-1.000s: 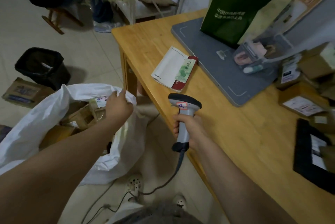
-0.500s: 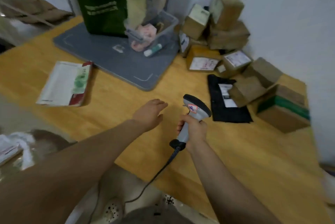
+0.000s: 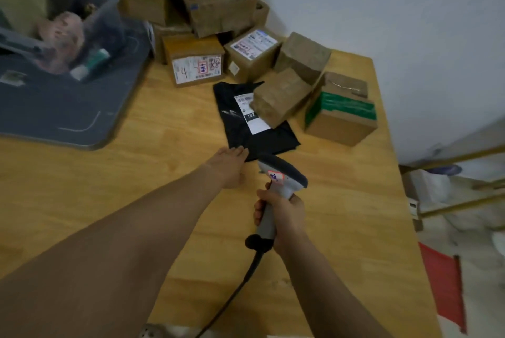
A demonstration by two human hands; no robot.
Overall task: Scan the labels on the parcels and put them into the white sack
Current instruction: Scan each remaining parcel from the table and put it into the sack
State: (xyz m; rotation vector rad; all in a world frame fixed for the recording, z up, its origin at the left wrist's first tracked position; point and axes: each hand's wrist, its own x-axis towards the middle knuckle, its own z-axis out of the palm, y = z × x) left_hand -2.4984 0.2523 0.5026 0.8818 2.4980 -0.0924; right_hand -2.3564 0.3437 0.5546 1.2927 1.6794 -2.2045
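Parcels: a heap of cardboard parcels (image 3: 218, 7) fills the far corner of the wooden table (image 3: 341, 228), stacked against the white wall (image 3: 382, 9).
Nearest parcel: a flat black mailer bag (image 3: 262, 138) lies at the front of the heap, its white label (image 3: 252, 119) facing up.
On top of it: a plain brown box (image 3: 280, 97) rests tilted on the bag's far right part and hides one edge of the label.
Left hand (image 3: 229, 168): stretched out flat with straight fingers, holding nothing. The fingertips reach the bag's near left corner; contact cannot be told.
Right hand (image 3: 282, 214): wrapped tightly round the grey handle of the scanner (image 3: 284, 171), just beside the left hand.
Scanner: its dark head points toward the bag, and a black cable (image 3: 246, 274) trails back to the table's near edge.
Right of the bag: a box with green tape (image 3: 341, 113).
Far left: a grey mat (image 3: 54, 110) carrying a clear bin (image 3: 103, 18).
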